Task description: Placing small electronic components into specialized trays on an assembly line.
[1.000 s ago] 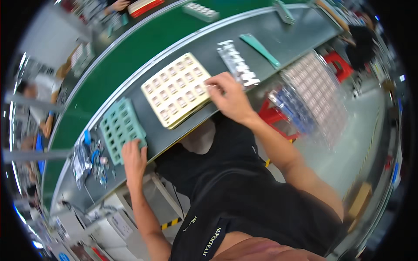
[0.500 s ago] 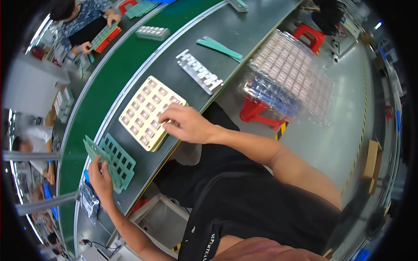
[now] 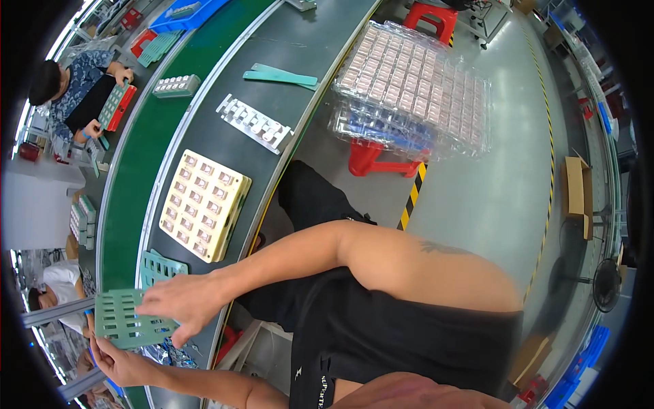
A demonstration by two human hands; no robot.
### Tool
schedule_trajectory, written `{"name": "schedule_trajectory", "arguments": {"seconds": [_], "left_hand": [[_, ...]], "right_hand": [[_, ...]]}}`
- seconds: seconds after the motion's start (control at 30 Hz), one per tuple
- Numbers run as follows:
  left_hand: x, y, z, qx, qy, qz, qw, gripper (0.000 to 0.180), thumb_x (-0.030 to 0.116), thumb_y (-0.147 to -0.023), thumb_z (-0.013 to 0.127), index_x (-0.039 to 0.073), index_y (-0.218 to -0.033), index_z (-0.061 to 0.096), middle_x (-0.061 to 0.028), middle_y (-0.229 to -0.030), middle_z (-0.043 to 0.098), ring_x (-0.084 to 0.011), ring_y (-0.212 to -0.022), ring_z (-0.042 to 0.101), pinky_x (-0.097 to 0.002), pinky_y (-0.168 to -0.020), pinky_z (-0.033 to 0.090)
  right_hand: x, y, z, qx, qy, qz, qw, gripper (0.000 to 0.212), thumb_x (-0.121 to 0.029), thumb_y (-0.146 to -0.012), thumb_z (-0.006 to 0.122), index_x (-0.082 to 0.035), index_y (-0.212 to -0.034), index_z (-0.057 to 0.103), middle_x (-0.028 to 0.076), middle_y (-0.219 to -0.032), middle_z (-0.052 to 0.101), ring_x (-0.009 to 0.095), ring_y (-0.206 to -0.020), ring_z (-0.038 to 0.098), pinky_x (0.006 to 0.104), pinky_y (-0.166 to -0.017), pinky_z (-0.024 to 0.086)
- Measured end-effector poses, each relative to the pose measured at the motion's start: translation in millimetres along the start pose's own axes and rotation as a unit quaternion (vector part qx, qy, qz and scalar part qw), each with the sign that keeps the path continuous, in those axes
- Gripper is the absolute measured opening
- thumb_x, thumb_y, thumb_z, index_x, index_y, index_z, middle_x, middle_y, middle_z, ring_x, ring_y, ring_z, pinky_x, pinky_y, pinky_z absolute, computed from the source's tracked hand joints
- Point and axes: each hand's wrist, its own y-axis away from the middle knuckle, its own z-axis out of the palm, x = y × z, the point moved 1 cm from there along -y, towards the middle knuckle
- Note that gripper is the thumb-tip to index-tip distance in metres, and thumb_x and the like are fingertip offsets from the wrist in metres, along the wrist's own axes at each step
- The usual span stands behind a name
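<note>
My left hand pinches the lower left edge of a thin green plate with rows of slots, holding it raised and tilted above the bench edge. Over the plate's right side reaches my right hand, its fingertips at the slots and its thumb apart; whether it touches is hard to tell. Behind it, a second green slotted plate lies on the dark bench, partly covered by my right hand. Farther along sits a cream tray, apparently stacked, with rows of small pinkish square pieces in its pockets.
A clear notched strip and two green strips lie farther along the bench. Right of it, stacked clear blister trays rest on a red stool. Across the green belt, a co-worker holds a red and green tray.
My right hand has left the cream tray and come over to the green plate. My left hand has lifted that plate off the other one. The view has shifted.
</note>
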Motion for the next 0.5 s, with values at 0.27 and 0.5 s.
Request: {"name": "schedule_trajectory", "arguments": {"seconds": [0.27,0.5], "left_hand": [[93,71,102,-0.106,0.212,-0.021,0.971,0.027,0.0,-0.095,0.06,-0.005,-0.122,0.059,-0.0145,-0.114,0.069,-0.0183,-0.102,0.065,-0.028,-0.09,0.051],[17,82,90,-0.097,-0.001,-0.044,0.994,0.033,0.015,-0.094,0.061,-0.001,-0.122,0.064,-0.0136,-0.115,0.069,-0.0235,-0.105,0.064,-0.0332,-0.094,0.048]], "right_hand": [[-9,22,-35,0.169,0.024,0.111,0.979,0.036,-0.008,-0.086,0.054,0.001,-0.12,0.052,0.027,-0.098,0.061,0.047,-0.079,0.06,0.0508,-0.07,0.051],[29,40,-118,0.238,-0.282,0.301,0.879,0.035,-0.012,-0.099,0.039,0.001,-0.127,0.055,0.007,-0.099,0.066,0.015,-0.083,0.066,0.0294,-0.07,0.055]]}}
